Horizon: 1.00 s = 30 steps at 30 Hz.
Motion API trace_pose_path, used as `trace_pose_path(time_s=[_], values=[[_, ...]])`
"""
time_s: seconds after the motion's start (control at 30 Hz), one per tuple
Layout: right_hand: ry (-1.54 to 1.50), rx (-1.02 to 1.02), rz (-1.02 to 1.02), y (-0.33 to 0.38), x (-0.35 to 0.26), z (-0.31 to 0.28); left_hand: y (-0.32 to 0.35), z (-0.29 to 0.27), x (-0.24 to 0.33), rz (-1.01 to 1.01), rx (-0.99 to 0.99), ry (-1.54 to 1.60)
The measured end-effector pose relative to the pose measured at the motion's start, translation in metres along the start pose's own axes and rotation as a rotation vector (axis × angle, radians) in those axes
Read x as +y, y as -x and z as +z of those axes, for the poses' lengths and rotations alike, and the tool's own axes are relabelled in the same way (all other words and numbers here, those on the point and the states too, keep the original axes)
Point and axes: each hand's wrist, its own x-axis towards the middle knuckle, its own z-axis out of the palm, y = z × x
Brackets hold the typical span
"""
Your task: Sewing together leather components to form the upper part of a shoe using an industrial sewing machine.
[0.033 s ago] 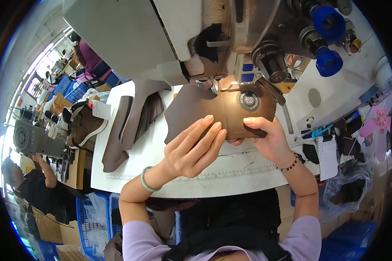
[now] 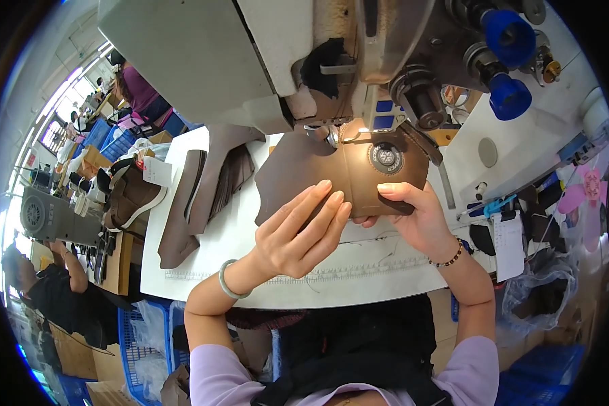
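A brown leather-like piece (image 2: 294, 166), likely a shoe part, lies under the sewing machine (image 2: 196, 54), its far edge at the lit needle area. On its right half sits a round dark embossed badge (image 2: 386, 158), and a seam line runs down its middle. My left hand (image 2: 298, 233) holds the near edge left of that seam, fingers together on top, thumb hidden. With the thumb on top and fingertips underneath, my right hand (image 2: 421, 215) pinches the near right edge below the badge. The exact needle contact is hidden by the machine head.
Several brown cut pieces (image 2: 213, 183) lie stacked on the white table (image 2: 271, 291) at left. A ruler strip (image 2: 331, 272) runs along its near side. A brown shoe (image 2: 134, 193) stands beyond the left edge, near a blue crate (image 2: 142, 338). Scissors (image 2: 487, 206) lie at right.
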Motion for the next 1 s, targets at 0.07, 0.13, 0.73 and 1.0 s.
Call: trace_pose_path(time_s=[0.07,0.13,0.73,1.0], values=[[0.007,0.008,0.006,0.001,-0.003,0.001,-0.001,0.000,0.002,0.018,-0.009,-0.012],[0.009,0.041,0.086,0.003,-0.011,0.007,-0.002,-0.002,0.001,0.021,-0.018,-0.011],[1.715,-0.079,-1.384,-0.014,0.005,-0.001,-0.009,-0.007,-0.001,0.119,-0.036,-0.020],[1.711,-0.072,-1.363,-0.014,0.010,-0.005,-0.004,-0.008,-0.003,0.116,-0.063,-0.012]])
